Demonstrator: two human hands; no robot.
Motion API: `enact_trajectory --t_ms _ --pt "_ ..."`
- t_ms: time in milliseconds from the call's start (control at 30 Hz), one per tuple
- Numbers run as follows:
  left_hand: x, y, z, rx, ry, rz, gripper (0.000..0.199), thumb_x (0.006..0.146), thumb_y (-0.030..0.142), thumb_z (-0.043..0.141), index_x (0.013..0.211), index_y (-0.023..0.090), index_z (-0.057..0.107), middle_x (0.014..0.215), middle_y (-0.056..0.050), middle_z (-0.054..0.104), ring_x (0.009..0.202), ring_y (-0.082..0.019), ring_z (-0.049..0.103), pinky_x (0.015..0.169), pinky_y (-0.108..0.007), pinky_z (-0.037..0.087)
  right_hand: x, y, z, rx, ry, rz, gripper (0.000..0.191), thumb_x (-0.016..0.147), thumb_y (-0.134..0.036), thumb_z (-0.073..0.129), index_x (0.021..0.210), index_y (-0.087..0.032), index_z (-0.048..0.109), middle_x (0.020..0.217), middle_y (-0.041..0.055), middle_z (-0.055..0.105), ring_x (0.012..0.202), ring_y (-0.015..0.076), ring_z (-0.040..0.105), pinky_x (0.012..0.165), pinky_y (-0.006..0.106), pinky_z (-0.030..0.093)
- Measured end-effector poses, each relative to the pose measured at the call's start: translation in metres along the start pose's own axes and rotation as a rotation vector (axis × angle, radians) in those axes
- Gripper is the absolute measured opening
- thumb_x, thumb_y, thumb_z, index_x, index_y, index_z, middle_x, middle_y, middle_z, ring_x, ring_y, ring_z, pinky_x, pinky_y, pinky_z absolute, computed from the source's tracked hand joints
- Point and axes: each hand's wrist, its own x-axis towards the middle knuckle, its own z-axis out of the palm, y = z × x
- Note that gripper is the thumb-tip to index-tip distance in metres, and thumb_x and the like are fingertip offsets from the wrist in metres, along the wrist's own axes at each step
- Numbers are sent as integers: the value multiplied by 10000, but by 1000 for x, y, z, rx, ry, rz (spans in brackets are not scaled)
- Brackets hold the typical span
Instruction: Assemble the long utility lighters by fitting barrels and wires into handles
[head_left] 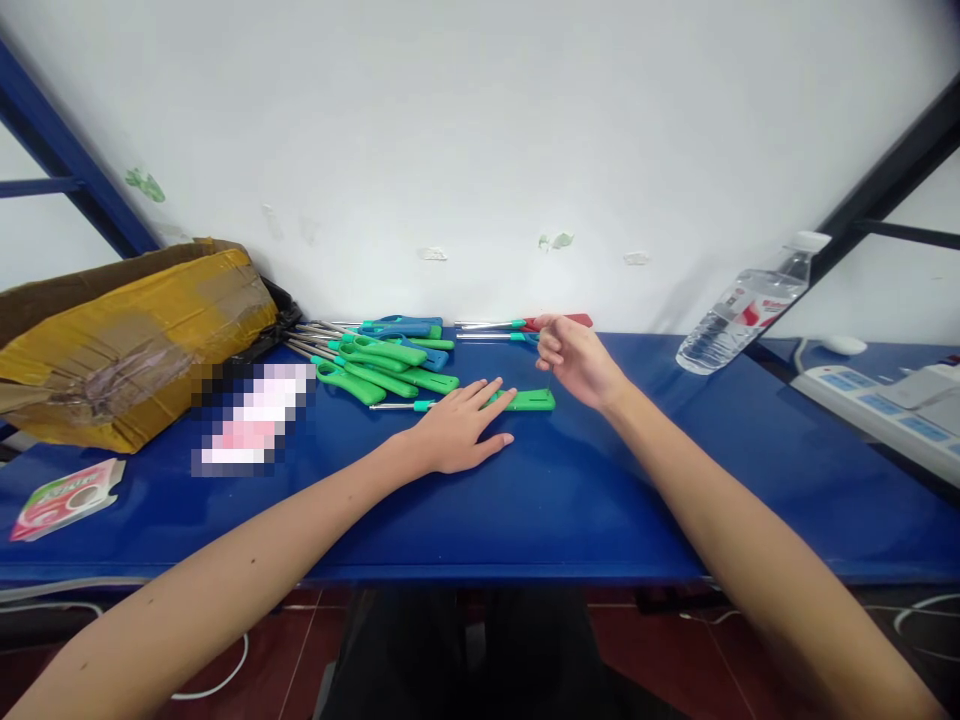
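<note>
My left hand (463, 428) lies flat with fingers spread across a green long-nosed lighter (534, 400), pressing it to the blue tabletop. The lighter's metal nozzle points left and its handle end sticks out to the right of my fingers. Over that handle end my right hand (577, 358) is closed, fingers curled. A thin, needle-like rod (549, 380) runs down from it to the handle; its tip is too fine to make out. Behind my left hand lies a heap of green and blue lighters (382, 365). A red lighter (574, 321) and a blue one lie by the wall, partly behind my right hand.
A taped cardboard box (142, 350) stands at left, with a small printed card (67, 498) before it. A water bottle (742, 305) leans at right, near a white power strip (877, 410). The white wall bounds the blue table (510, 520) behind.
</note>
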Motion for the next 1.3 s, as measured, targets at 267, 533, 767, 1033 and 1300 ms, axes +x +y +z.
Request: enact_trajectory --t_ms 267,533,767,1033,1300 --pt "0 1 -1 5 -6 0 708 1018 577 328 1596 193 188 1652 -119 157 1520 -313 183 1219 -485 203 4 6 -5 23 -10 -34 366 743 -570 774 802 -228 660 668 -30 502 589 115 470 562 262 451" --pt "1 0 1 1 -1 -5 713 1016 584 323 1594 188 191 1653 -121 156 1520 -317 178 1217 -480 199 9 13 -19 -169 115 -151 450 659 -608 819 834 -199 748 754 33 698 687 159 627 649 311 519" --pt "0 1 0 -18 13 -9 711 1009 580 343 1590 194 205 1648 -124 169 1518 -323 187 1211 -495 211 12 19 -10 -261 118 -174 451 690 -636 778 862 -219 778 823 55 745 789 193 670 687 322 530" --pt "-1 1 -2 -14 5 -7 705 1014 571 349 1597 207 189 1651 -113 165 1516 -318 194 1213 -483 219 13 -2 -23 -178 277 -261 493 668 -689 763 878 -244 730 789 10 657 725 155 616 643 287 528" --pt "-2 0 -4 -37 13 -7 736 1010 571 326 1596 161 151 1644 -130 187 1515 -299 208 1214 -456 225 17 11 -45 -256 531 -284 508 716 -711 701 836 -221 648 577 -35 533 515 125 531 484 263 477"
